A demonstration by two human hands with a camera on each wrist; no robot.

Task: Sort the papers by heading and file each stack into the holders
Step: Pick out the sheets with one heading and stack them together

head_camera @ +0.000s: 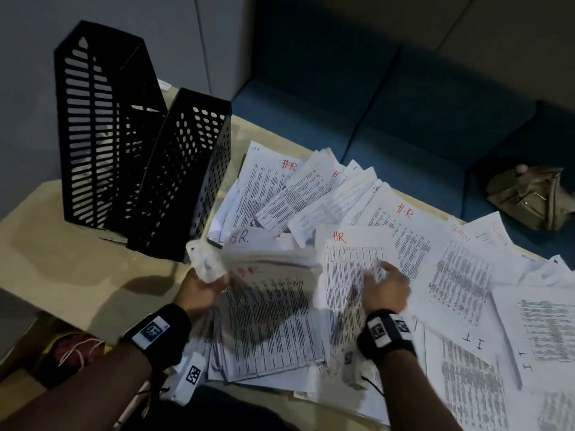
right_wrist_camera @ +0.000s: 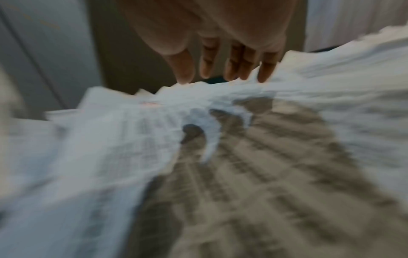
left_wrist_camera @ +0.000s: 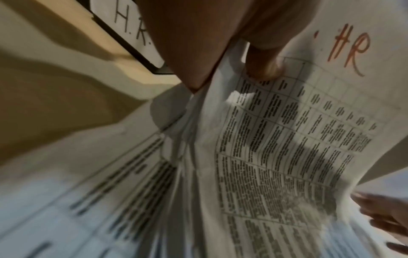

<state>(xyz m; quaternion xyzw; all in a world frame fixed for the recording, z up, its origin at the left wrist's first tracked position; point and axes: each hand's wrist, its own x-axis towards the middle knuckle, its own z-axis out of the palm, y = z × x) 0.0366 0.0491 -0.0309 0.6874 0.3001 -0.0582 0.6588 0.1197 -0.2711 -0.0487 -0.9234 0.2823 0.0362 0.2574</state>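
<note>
Gripping a red "HR" stack [head_camera: 273, 269], the left hand [head_camera: 202, 290]; right hand [head_camera: 385, 287] spread loose.

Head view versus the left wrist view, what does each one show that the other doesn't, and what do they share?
Only the head view shows the two black holders, the sheets marked IT, the loose spread of papers and the brown bag. Only the left wrist view shows the left thumb pressed on the top sheet, with the table grid readable. Both show the left hand gripping the HR stack, the red HR heading, and the right hand.
</note>
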